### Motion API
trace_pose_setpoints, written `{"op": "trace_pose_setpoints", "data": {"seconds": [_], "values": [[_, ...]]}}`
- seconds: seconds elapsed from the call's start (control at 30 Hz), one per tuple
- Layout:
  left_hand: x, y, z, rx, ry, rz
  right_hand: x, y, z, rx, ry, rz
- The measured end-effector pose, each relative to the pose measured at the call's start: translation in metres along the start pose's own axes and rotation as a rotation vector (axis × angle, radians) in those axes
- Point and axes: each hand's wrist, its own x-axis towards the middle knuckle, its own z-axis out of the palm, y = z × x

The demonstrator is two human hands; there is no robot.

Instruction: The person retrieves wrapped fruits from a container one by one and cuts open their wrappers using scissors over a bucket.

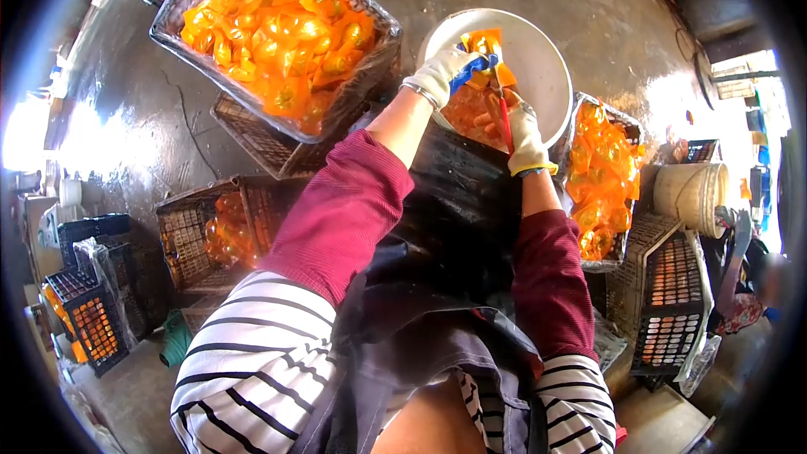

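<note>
My left hand (454, 72), in a white and blue glove, is closed on an orange packet (482, 39) above a large white bucket (551, 67). Red-handled scissors (504, 118) are in my right hand (523, 133), which wears a white glove with a yellow cuff. The scissor blades point up at the packet's lower part. Orange pieces (466, 111) lie in the bucket beneath my hands. To the left, a lined crate (382, 34) is heaped with shiny orange packets (282, 34).
Another lined crate (630, 130) of orange packets (601, 176) stands right of the bucket. Below the left crate are brown crates (185, 235). A cream bucket (685, 193), stacked crates (668, 319) and another person (740, 286) are at the right.
</note>
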Motion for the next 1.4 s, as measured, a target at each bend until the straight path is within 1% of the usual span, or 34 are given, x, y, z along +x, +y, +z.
{"op": "trace_pose_setpoints", "data": {"seconds": [0.07,0.1,0.13,0.17,0.2,0.27,0.3,0.37,0.4,0.43,0.47,0.5,0.53,0.57,0.67,0.73,0.8,0.83,0.93,0.97,1.07,1.1,1.2,1.23,1.3,1.33,1.37,1.4], "values": [[-0.015,0.013,-0.002,-0.064,-0.003,-0.018,-0.006,-0.007,0.0,0.012,-0.008,0.037],[-0.003,-0.002,0.0,-0.104,-0.042,0.006,0.009,0.014,-0.003,-0.099,0.05,-0.069],[0.022,-0.031,0.003,-0.143,-0.082,0.029,0.036,0.053,-0.01,-0.209,0.109,-0.174],[0.043,-0.054,0.004,-0.183,-0.122,0.052,0.043,0.063,-0.013,-0.239,0.117,-0.221],[0.058,-0.067,0.002,-0.111,-0.138,0.078,0.049,0.072,-0.015,-0.27,0.126,-0.267],[0.075,-0.081,-0.001,0.035,-0.172,0.13,0.037,0.061,-0.017,-0.226,0.067,-0.234],[0.042,-0.041,-0.007,0.257,-0.126,0.076,0.03,0.053,-0.018,-0.234,0.049,-0.214],[0.022,-0.014,-0.014,0.447,-0.11,0.061,0.018,0.035,-0.014,-0.362,0.053,-0.16],[0.02,-0.011,-0.014,0.541,-0.102,0.052,0.025,0.043,-0.016,-0.362,0.048,-0.205],[0.022,-0.014,-0.014,0.476,-0.093,0.025,0.031,0.048,-0.015,-0.361,0.042,-0.25],[0.024,-0.018,-0.015,0.343,-0.104,0.086,0.035,0.054,-0.019,-0.286,0.013,-0.203],[0.019,-0.018,-0.018,0.211,-0.116,0.145,0.033,0.05,-0.018,-0.211,-0.013,-0.155],[0.014,-0.016,-0.019,0.079,-0.126,0.204,0.011,0.012,-0.012,-0.061,-0.062,-0.016],[0.0,0.004,-0.017,0.058,-0.1,0.027,-0.004,-0.012,-0.006,0.088,-0.109,0.122],[0.003,-0.011,-0.009,-0.282,-0.117,0.179,-0.01,-0.019,0.002,0.249,-0.093,0.08],[0.039,-0.046,-0.006,-0.404,-0.108,0.247,-0.014,-0.029,0.002,0.183,-0.112,0.109],[0.046,-0.05,0.003,-0.889,-0.138,0.023,-0.013,-0.029,-0.001,0.174,-0.123,0.144],[0.039,-0.038,0.004,-0.769,-0.09,0.007,-0.009,-0.025,-0.004,0.197,-0.125,0.162],[0.014,-0.007,0.016,-0.753,-0.038,-0.046,-0.001,-0.013,-0.006,0.227,-0.133,0.165],[0.025,-0.023,0.022,-0.581,-0.012,0.071,0.001,-0.008,-0.006,0.232,-0.134,0.157],[0.014,0.0,0.033,0.088,0.196,0.068,-0.011,-0.016,0.001,0.407,-0.036,0.19],[0.002,0.012,0.038,0.248,0.249,0.083,-0.005,-0.009,0.001,0.456,-0.005,0.145],[-0.004,0.012,0.039,0.214,0.202,0.14,-0.002,0.003,-0.005,0.412,-0.058,0.135],[-0.005,0.013,0.036,0.257,0.202,0.158,-0.01,-0.011,-0.002,0.426,-0.066,0.172],[-0.008,0.015,0.029,0.435,0.287,0.41,-0.027,-0.035,0.003,0.451,-0.096,0.254],[-0.011,0.013,0.022,0.529,0.333,0.524,-0.02,-0.023,0.005,0.504,-0.143,0.216],[0.0,0.004,0.008,0.459,0.385,0.606,-0.015,-0.01,0.006,0.482,-0.142,0.127],[-0.001,0.007,-0.007,0.311,0.356,0.488,-0.011,-0.004,0.007,0.462,-0.141,0.035]]}}
